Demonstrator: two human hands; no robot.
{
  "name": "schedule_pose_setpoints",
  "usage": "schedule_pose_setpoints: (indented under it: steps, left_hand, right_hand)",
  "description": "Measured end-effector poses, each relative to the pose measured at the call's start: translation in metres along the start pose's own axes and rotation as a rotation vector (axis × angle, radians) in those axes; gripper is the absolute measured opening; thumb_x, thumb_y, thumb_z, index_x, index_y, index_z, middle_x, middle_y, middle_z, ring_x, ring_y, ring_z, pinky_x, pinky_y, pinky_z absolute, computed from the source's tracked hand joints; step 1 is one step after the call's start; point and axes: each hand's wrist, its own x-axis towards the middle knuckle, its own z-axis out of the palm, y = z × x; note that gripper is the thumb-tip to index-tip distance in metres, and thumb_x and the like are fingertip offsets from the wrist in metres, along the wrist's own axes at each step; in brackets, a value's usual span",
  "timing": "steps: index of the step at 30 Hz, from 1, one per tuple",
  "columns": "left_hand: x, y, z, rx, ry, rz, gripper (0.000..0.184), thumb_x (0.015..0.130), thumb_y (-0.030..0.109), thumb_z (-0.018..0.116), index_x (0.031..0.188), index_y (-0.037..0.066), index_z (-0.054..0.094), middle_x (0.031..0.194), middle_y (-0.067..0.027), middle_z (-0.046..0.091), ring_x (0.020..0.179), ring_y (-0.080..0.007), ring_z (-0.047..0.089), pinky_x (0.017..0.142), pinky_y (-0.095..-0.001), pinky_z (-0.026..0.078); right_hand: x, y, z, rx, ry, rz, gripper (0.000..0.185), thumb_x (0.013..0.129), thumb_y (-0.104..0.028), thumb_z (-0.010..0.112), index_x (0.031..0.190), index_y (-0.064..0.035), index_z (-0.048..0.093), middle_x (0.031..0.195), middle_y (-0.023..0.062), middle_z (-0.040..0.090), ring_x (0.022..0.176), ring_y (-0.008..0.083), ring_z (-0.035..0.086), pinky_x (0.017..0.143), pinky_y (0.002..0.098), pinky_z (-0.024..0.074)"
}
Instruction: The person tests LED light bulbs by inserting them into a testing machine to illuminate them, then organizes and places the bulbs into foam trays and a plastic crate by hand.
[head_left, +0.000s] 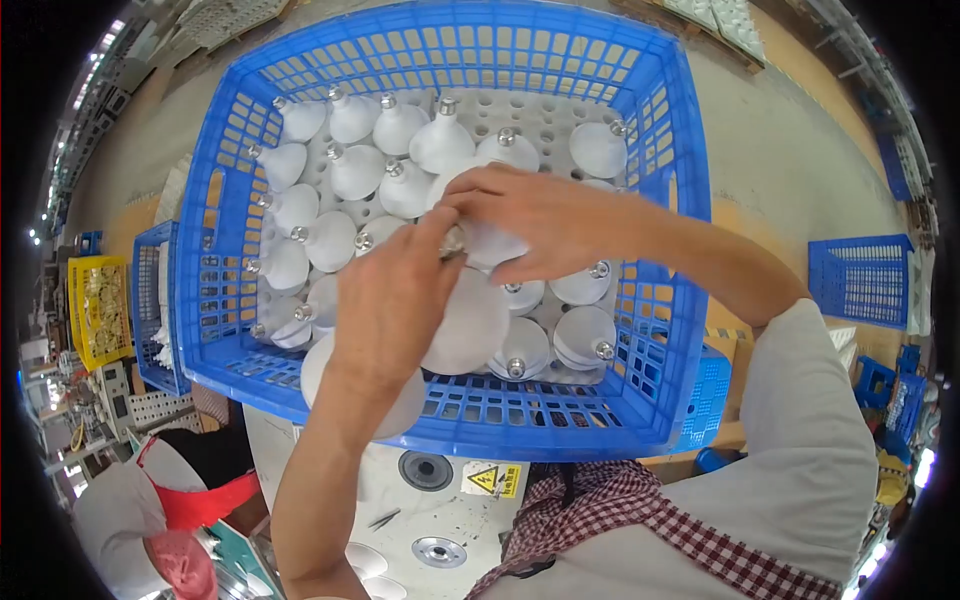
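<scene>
A large blue plastic basket (205, 230) holds many white light bulbs (355, 172) with silver screw bases, standing on a pale perforated sheet (545, 115). My left hand (395, 290) is over the basket's front half, its fingers closed round the neck of a white light bulb (470, 325). Another white bulb (400, 410) shows beneath my left wrist, over the front rim; whether that hand also grips it is hidden. Right beside it, my right hand (530, 220) curls its fingers round a further white bulb (492, 246), partly covered by both hands.
Below the basket is a white machine top (390, 490) with round metal fittings and a yellow warning label (493, 480). Left stand a yellow crate (100, 310) and a smaller blue basket (150, 300). Another blue basket (860, 282) is at right. A person's sleeve (110, 520) shows lower left.
</scene>
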Motion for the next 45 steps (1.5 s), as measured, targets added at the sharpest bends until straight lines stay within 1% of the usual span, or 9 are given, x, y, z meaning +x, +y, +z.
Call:
schedule_pose_setpoints:
  steps: [8,13,18,20,23,31,40,44,45]
  left_hand:
    - [0.020,-0.004,0.011,-0.243,0.124,-0.049,0.030,0.072,0.008,0.065,0.100,0.006,0.055,0.069,-0.0079,0.060,0.051,-0.0175,0.054,0.048,-0.0280,0.042]
    - [0.000,-0.037,0.020,-0.163,0.167,-0.067,0.017,0.071,0.006,0.066,0.086,0.002,0.059,0.069,-0.0066,0.057,0.051,-0.0113,0.046,0.046,-0.0241,0.037]
    - [-0.002,-0.038,0.021,-0.182,0.124,-0.147,0.016,0.069,0.005,0.067,0.083,0.002,0.058,0.071,-0.0098,0.056,0.056,-0.0205,0.055,0.050,-0.0288,0.044]
    - [0.004,-0.035,0.026,-0.204,0.140,-0.104,0.017,0.069,0.006,0.067,0.083,0.002,0.058,0.072,-0.0097,0.056,0.057,-0.0205,0.056,0.050,-0.0287,0.044]
    - [0.015,-0.023,0.034,-0.244,0.180,0.018,0.017,0.070,0.006,0.067,0.085,0.002,0.059,0.074,-0.0083,0.058,0.056,-0.0156,0.053,0.050,-0.0259,0.042]
    - [0.008,-0.047,0.020,-0.276,0.414,-0.141,0.028,0.075,0.008,0.065,0.101,0.005,0.055,0.067,-0.0017,0.055,0.050,-0.0049,0.046,0.043,-0.0185,0.036]
    - [-0.036,-0.084,0.025,-0.187,0.513,-0.265,0.018,0.073,0.004,0.065,0.090,0.005,0.059,0.062,-0.0029,0.049,0.051,-0.0114,0.044,0.046,-0.0229,0.037]
    - [-0.016,-0.088,0.024,-0.110,0.631,-0.142,0.020,0.077,0.004,0.062,0.096,0.005,0.057,0.061,0.0012,0.049,0.051,-0.0033,0.042,0.044,-0.0172,0.033]
    - [-0.010,-0.083,0.025,-0.077,0.613,-0.117,0.021,0.076,0.003,0.063,0.096,0.005,0.057,0.061,-0.0002,0.048,0.051,-0.0042,0.041,0.044,-0.0181,0.032]
  right_hand:
    - [0.001,0.115,-0.029,-0.450,0.544,0.331,0.035,0.065,-0.026,0.067,0.084,0.0001,0.054,0.083,0.0154,0.055,0.075,0.0315,0.055,0.065,0.0386,0.0431]
    - [0.002,0.248,0.004,-0.422,0.414,0.792,0.039,0.067,-0.029,0.066,0.092,-0.0007,0.055,0.087,0.0175,0.057,0.080,0.0335,0.055,0.070,0.0389,0.0445]
    - [0.005,0.196,0.009,-0.287,0.593,0.547,0.044,0.068,-0.014,0.063,0.109,-0.0040,0.051,0.107,0.0168,0.053,0.095,0.0304,0.053,0.082,0.0388,0.0435]
    - [0.008,0.092,0.003,0.310,0.188,0.389,0.049,0.067,-0.018,0.065,0.112,-0.0046,0.050,0.115,0.0139,0.050,0.094,0.0224,0.054,0.077,0.0354,0.0457]
    - [0.004,0.018,0.026,0.084,0.008,0.090,0.043,0.064,-0.026,0.066,0.097,-0.0012,0.055,0.094,0.0145,0.058,0.082,0.0312,0.057,0.073,0.0378,0.0449]
    - [0.027,0.131,-0.015,-0.229,0.649,0.339,0.036,0.063,-0.017,0.067,0.094,-0.0031,0.055,0.079,0.0134,0.058,0.064,0.0251,0.058,0.060,0.0331,0.0471]
    - [0.096,0.256,0.041,-0.409,0.554,0.495,0.041,0.065,-0.015,0.064,0.103,-0.0041,0.053,0.100,0.0161,0.054,0.092,0.0329,0.053,0.081,0.0392,0.0440]
    - [0.099,0.074,0.055,0.414,0.127,0.026,0.044,0.066,-0.018,0.070,0.104,-0.0067,0.052,0.102,0.0069,0.052,0.082,0.0166,0.051,0.070,0.0290,0.0434]
    - [0.093,0.032,0.051,0.372,0.028,-0.026,0.049,0.064,-0.018,0.068,0.109,-0.0062,0.051,0.106,0.0127,0.054,0.095,0.0294,0.053,0.080,0.0364,0.0436]
